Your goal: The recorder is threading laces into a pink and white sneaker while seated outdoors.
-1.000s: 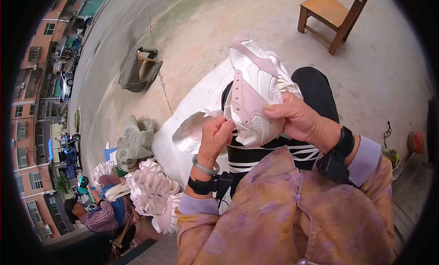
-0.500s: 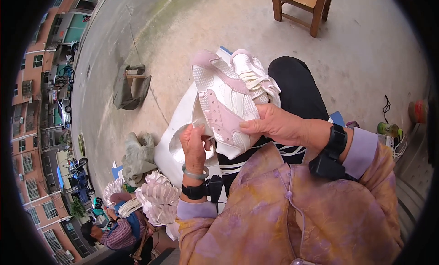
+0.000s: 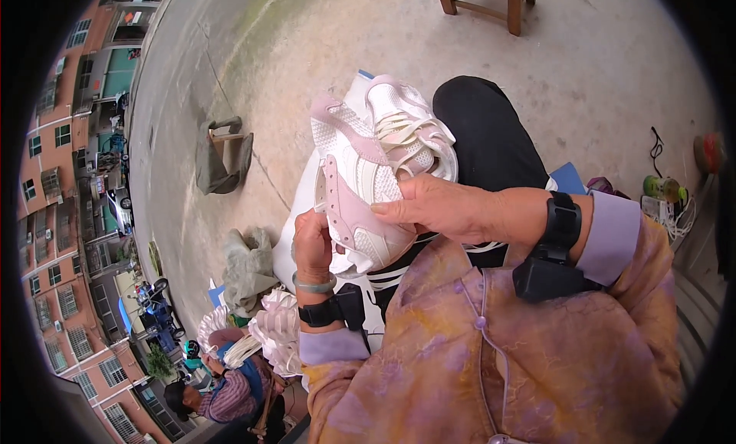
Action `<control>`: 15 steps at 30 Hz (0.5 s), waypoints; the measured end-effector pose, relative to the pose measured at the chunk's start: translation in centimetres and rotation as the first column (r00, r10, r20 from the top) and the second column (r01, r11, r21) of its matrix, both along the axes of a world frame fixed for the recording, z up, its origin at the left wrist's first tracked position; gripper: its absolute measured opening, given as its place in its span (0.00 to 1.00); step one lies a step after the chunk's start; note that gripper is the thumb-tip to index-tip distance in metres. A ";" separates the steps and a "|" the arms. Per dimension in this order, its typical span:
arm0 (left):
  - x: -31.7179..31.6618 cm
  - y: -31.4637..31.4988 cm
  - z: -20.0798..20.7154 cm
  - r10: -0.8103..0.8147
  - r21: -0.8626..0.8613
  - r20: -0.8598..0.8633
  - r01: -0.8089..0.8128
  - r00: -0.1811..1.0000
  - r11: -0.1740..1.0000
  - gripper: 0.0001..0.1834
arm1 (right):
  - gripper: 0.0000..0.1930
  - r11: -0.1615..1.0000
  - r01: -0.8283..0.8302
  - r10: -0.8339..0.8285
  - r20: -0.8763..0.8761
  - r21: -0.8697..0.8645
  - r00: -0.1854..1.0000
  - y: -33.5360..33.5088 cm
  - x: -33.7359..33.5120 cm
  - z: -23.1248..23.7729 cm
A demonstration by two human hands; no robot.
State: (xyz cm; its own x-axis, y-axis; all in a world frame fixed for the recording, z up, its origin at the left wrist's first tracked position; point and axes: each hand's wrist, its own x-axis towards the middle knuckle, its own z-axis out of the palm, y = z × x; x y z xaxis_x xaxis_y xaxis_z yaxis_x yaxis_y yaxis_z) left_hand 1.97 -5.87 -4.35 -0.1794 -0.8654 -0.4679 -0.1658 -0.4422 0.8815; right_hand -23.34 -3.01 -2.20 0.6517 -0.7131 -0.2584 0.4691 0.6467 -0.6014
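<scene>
A pink and white shoe upper [image 3: 354,187] with a row of eyelets is held up over my lap. My right hand [image 3: 437,206] is closed on its right side, thumb on the pink panel. At the eyelet edge, my left hand [image 3: 310,241] is closed in a pinch on a white shoelace. Its fingertips are partly hidden against the upper, and little of the lace shows. Just beyond, against my right hand's side, lies a second pink and white shoe upper [image 3: 402,118] with white laces threaded across it.
A pile of pale pink uppers [image 3: 277,333] sits at lower left beside a grey-green cloth bag [image 3: 247,264]. Another bag [image 3: 222,156] stands on the concrete. A wooden stool [image 3: 491,7] is ahead. A person [image 3: 222,394] sits at lower left. A green-lidded jar [image 3: 663,189] is at right.
My left hand has moved up against the eyelet edge, its fingers now more hidden. The held upper has tilted slightly and shifted left in view. My right hand keeps its grip.
</scene>
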 end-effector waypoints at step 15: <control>-0.3 -0.2 -1.4 0.351 0.041 -0.104 -0.348 0.931 0.937 0.21 | 0.12 0.961 -0.159 0.059 -0.396 -0.224 0.916 -3.3 -0.7 0.8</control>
